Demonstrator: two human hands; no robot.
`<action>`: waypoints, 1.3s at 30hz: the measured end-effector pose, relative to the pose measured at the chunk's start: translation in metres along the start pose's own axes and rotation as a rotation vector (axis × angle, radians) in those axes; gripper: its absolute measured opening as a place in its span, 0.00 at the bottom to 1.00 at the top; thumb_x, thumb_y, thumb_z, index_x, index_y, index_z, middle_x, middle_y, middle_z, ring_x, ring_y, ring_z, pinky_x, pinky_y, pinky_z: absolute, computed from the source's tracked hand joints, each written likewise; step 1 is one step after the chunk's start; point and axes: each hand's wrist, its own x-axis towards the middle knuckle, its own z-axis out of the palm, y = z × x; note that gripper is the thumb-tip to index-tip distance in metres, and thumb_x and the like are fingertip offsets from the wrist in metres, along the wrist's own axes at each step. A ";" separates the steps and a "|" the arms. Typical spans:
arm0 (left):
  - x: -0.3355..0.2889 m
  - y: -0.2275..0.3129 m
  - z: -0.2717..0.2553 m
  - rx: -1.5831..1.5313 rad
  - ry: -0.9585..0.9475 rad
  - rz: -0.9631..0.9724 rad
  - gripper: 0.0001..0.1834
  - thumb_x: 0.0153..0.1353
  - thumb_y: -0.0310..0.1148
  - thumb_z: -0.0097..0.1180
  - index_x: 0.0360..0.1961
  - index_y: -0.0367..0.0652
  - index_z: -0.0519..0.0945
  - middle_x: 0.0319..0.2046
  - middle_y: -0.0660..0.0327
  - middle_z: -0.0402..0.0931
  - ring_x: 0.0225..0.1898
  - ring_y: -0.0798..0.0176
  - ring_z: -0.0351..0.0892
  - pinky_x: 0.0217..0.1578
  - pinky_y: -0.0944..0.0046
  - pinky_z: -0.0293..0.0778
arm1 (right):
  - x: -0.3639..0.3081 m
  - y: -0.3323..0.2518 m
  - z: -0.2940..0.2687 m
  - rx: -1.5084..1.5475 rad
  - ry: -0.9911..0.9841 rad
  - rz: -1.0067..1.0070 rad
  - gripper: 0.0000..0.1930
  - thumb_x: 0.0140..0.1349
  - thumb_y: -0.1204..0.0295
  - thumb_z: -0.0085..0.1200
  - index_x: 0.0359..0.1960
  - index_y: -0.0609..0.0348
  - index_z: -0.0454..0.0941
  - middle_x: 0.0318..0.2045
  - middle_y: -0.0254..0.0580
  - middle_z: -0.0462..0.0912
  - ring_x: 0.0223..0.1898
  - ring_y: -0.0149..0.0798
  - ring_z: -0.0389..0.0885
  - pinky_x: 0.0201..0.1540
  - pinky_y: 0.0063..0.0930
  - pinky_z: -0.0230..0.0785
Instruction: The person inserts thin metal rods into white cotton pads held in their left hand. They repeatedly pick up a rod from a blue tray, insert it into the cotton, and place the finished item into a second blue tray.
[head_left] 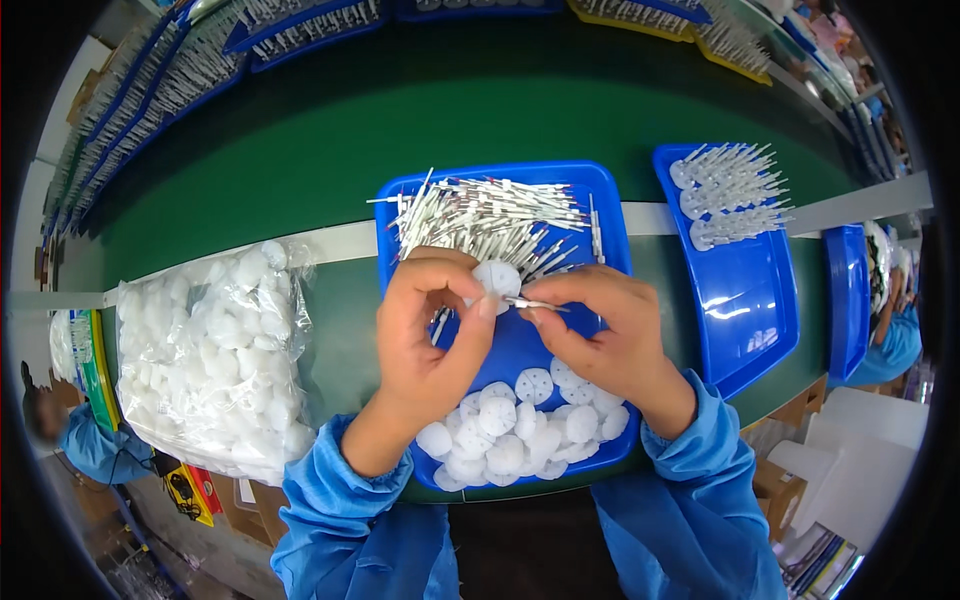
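Over the blue tray [497,350], my left hand [425,325] pinches a round white plastic disc [496,278] between thumb and fingers. My right hand [615,325] is closed on a thin white stick-like part [533,304], whose left end meets the lower edge of the disc. Whether it enters a hole there is hidden by my fingertips. Behind my hands, a heap of similar thin white sticks [470,215] with dark tips fills the tray's far half. Loose white discs [510,430], some with small holes, lie piled in its near end.
To the right, a second blue tray [750,315] holds discs with upright sticks [728,195] at its far end. A clear bag of white discs [210,360] lies at left. Stacked trays of sticks [150,120] line the green table's [350,130] far edge. Other people sit at both sides.
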 end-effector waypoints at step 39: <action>-0.004 0.020 0.014 0.579 -0.021 -0.088 0.28 0.57 0.13 0.73 0.61 0.39 0.90 0.37 0.53 0.91 0.35 0.60 0.88 0.33 0.64 0.84 | 0.005 0.002 0.007 -0.581 0.085 -0.324 0.11 0.58 0.72 0.75 0.42 0.55 0.89 0.31 0.32 0.91 0.27 0.37 0.89 0.30 0.33 0.76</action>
